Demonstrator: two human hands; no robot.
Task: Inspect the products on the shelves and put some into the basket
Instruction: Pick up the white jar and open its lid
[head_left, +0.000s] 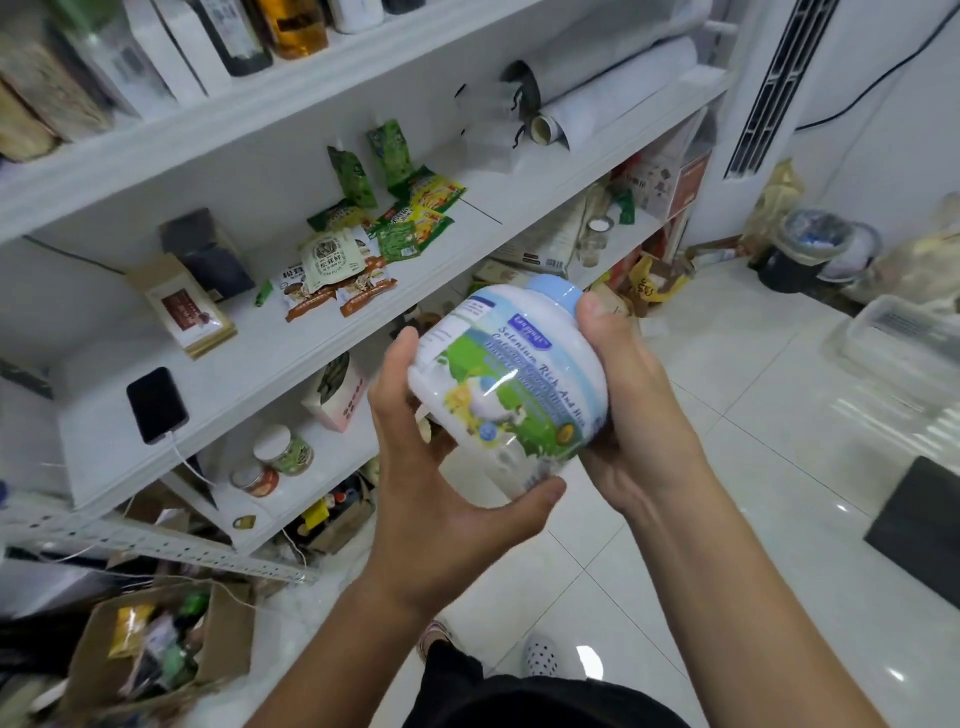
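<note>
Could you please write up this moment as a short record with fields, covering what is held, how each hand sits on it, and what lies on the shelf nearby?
held item: white jar with a light blue lid, tilted, label facing up
left hand: left hand cups the jar's base, thumb under it
right hand: right hand grips the jar's side, thumb near the lid
shelf beside: snack packets, a brown pouch, a black phone on a white cable
basket: not clearly identifiable

Black phone (157, 404) charging on shelf; bin (795, 254) on tiled floor (727, 467).
</note>
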